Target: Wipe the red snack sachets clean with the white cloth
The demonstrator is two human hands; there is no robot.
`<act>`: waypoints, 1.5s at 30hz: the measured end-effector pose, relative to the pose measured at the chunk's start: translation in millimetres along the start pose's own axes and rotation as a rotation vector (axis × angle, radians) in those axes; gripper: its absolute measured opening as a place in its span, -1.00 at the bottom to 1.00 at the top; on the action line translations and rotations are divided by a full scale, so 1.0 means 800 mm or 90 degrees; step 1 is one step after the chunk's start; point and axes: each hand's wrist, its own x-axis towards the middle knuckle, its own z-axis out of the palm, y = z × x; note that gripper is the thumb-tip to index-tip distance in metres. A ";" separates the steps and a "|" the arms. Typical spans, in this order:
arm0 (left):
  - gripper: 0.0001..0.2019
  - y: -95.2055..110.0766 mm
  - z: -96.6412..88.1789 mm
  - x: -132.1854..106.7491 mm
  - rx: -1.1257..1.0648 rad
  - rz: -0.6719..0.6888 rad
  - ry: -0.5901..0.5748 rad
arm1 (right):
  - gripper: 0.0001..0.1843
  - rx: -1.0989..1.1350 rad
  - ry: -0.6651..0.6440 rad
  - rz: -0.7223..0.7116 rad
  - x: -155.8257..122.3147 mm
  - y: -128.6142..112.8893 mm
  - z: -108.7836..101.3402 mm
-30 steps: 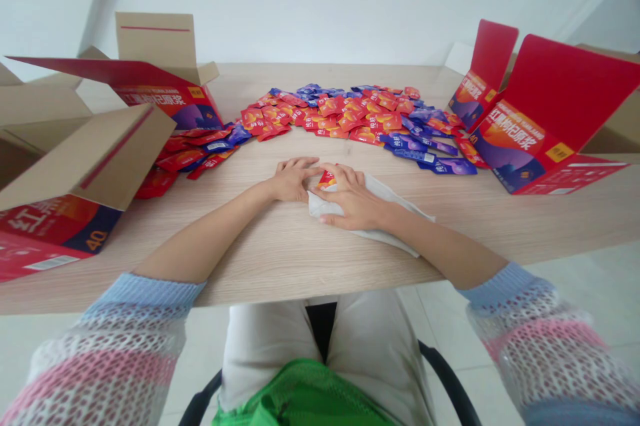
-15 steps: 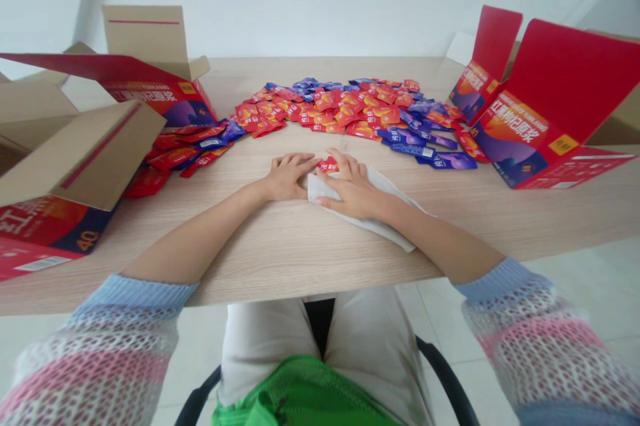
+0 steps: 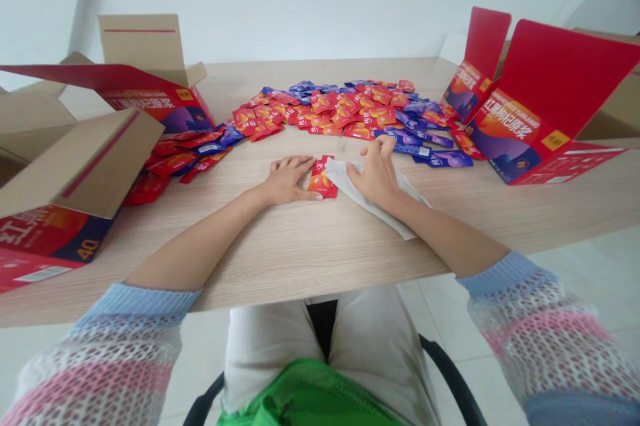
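- Head view: the left hand lies flat, palm down, on the tabletop near the middle. Its grip is wide, with the fingers spread and closed on nothing. The fingertips and thumb touch the left edge of a single red sachet.
- The red sachet lies flat on the tabletop between the two hands, just left of a white cloth.
- The right hand rests palm down on the white cloth, fingers loosely bent and pointing far. Its grip is slack and pins the cloth to the tabletop rather than closing round it. The fingertips reach the near edge of the sachet spread.
- The spread of red and blue sachets covers the far middle of the tabletop.
- A smaller heap of red sachets lies to the left, beside an open red carton.
- A cardboard box with its flap raised stands at the near left.
- Two open red cartons stand at the right, lids upright.
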 end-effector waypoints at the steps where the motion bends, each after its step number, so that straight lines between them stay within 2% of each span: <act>1: 0.03 0.000 0.000 0.000 0.004 0.001 0.000 | -0.57 0.013 -0.003 -0.014 -0.001 -0.002 -0.001; 7: 0.04 0.001 0.006 0.002 0.029 0.010 -0.005 | -0.48 0.017 -0.068 -0.070 -0.005 -0.005 0.005; 11: 0.12 0.001 0.008 0.002 0.029 -0.014 0.014 | -0.45 0.026 -0.187 -0.132 -0.003 0.005 0.013; 15: -0.05 -0.001 0.005 0.000 0.011 0.027 0.003 | -0.49 0.076 -0.295 -0.258 -0.002 0.005 0.002; 17: -0.14 -0.002 0.005 0.000 0.001 0.037 -0.001 | -0.56 0.102 -0.317 -0.299 -0.004 0.002 -0.003; 20: -0.16 -0.002 0.006 0.001 -0.015 0.015 0.025 | -0.64 0.135 -0.333 -0.342 -0.008 -0.004 -0.006; 23: -0.15 0.002 0.006 0.002 -0.019 -0.003 0.045 | -0.62 0.174 -0.339 -0.381 -0.012 -0.009 -0.005; 27: -0.36 0.012 0.004 0.000 0.003 -0.010 0.060 | -0.64 0.208 -0.324 -0.398 -0.014 -0.009 -0.007; 30: -0.47 0.022 0.006 -0.005 0.054 -0.013 0.134 | -0.67 0.235 -0.279 -0.375 -0.009 -0.001 -0.007; 32: -0.43 0.029 0.007 -0.009 0.089 -0.037 0.197 | -0.71 0.264 -0.254 -0.362 -0.003 0.008 -0.004; 34: -0.29 0.038 0.006 -0.012 0.115 -0.059 0.233 | -0.74 0.289 -0.240 -0.351 0.003 0.017 -0.001; 37: -0.07 0.054 0.000 -0.015 0.142 -0.060 0.211 | -0.71 0.298 -0.210 -0.319 0.012 0.028 0.003; 39: -0.04 0.066 -0.004 -0.014 0.161 -0.066 0.174 | -0.70 0.288 -0.179 -0.290 0.015 0.033 0.004; 41: -0.17 0.077 -0.005 -0.015 0.186 -0.101 0.142 | -0.69 0.282 -0.156 -0.268 0.017 0.035 0.005; 43: -0.44 0.085 -0.003 -0.016 0.215 -0.135 0.115 | -0.69 0.287 -0.147 -0.256 0.018 0.036 0.005; 45: -0.65 0.086 0.000 -0.017 0.244 -0.127 0.099 | -0.68 0.300 -0.139 -0.243 0.017 0.037 0.004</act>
